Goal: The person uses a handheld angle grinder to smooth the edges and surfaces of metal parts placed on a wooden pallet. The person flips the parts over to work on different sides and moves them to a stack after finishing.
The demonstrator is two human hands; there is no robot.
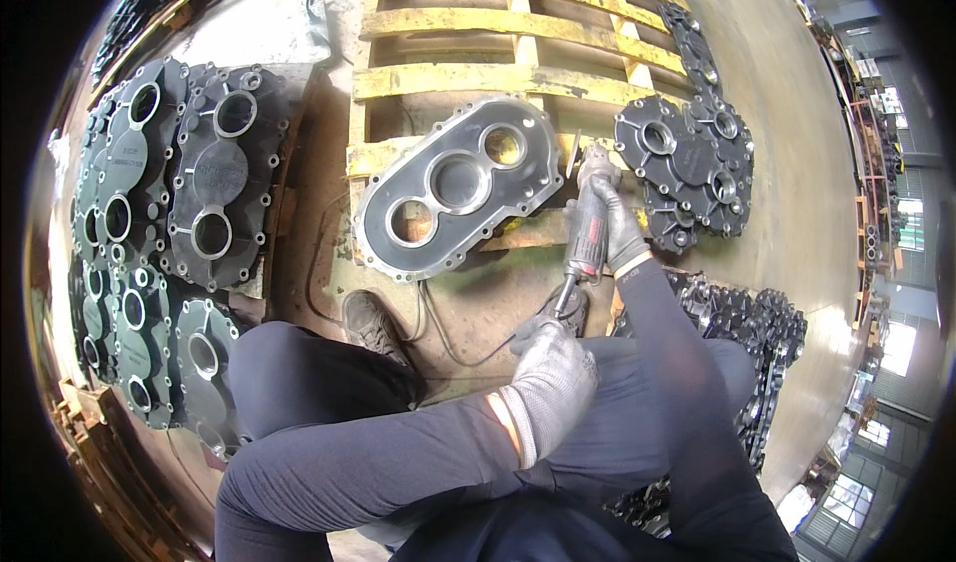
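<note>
grey knit gloves cover both hands. the right hand point(609, 219) is wrapped tight around the body of a slim red-and-grey pneumatic die grinder point(585, 238), whose tip sits at the right rim of a dark oval cast-metal cover plate with three round openings point(460, 186). that plate lies flat on a worn yellow wooden pallet point(468, 79). the left hand point(551, 383) is curled closed near the tool's rear end, seemingly around its thin black air hose point(448, 348), though the fingers hide the contact. a stack of similar dark cover plates point(169, 224) lies well to the left, and smaller round-holed dark castings point(687, 164) rest just right of the grinder. a brown shoe point(373, 325) stands on the floor below the plate.
</note>
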